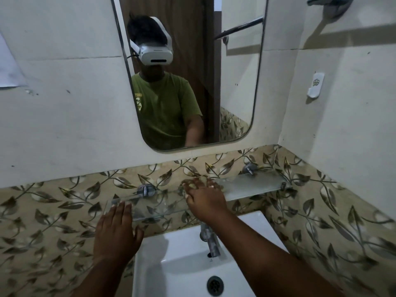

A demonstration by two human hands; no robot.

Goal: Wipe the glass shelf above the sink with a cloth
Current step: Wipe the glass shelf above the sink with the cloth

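Observation:
The glass shelf [162, 209] runs along the leaf-patterned tiles above the white sink [171, 264], held by two chrome brackets [145, 189]. Its left part is clear; its right part [257, 185] looks milky white. My left hand [116, 230] lies flat, fingers together, with the fingertips on the shelf's front left edge. My right hand [203, 198] rests on the middle of the shelf with fingers spread and blurred. I cannot make out a cloth under or in either hand.
A chrome tap [211, 239] rises from the sink just below my right wrist, and the drain [215, 285] lies near the bottom edge. The mirror [235, 82] hangs above the shelf. The right wall carries a white hook [315, 84] and a chrome fitting [330, 3].

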